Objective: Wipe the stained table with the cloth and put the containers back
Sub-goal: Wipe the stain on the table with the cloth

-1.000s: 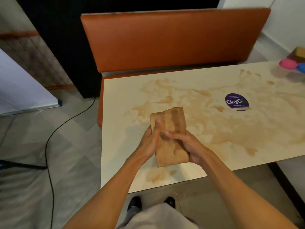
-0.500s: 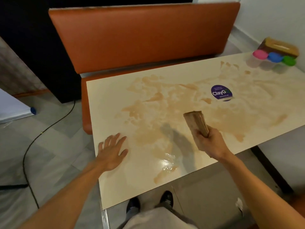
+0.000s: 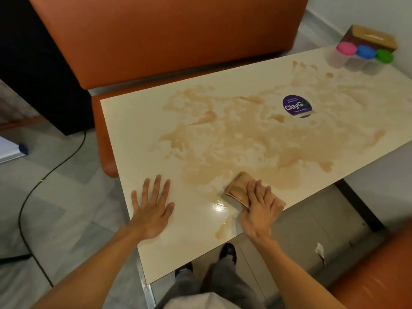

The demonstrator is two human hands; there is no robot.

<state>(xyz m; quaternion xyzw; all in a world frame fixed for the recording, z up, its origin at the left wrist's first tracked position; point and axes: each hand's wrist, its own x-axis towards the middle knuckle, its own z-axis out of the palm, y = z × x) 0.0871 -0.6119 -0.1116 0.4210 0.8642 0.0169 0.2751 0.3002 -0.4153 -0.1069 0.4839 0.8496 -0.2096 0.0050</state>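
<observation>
A single head-worn wide-angle camera is looking forward and steeply down from close above the table's [image 3: 156,248] near edge, facing the orange bench [image 3: 169,39] opposite.

Orange padded bench [image 3: 178,36] is set along the far side, backrest upright. Second orange seat [image 3: 379,270] is seen at lower right. Grey tiled floor [image 3: 55,208] is crossed on the left by a black cable [image 3: 55,166]. Dark panel [image 3: 33,74] is seen behind the bench. Round purple ClayGo sticker [image 3: 296,106] is stuck flat on the surface [image 3: 133,121], right of centre. Brown slotted box [image 3: 374,37] is parked at the far right corner, by the wall. White paper scrap [image 3: 320,250] is seen on the floor. Black shoes [image 3: 228,252] and grey trousers [image 3: 223,284] are seen at the bottom.
</observation>
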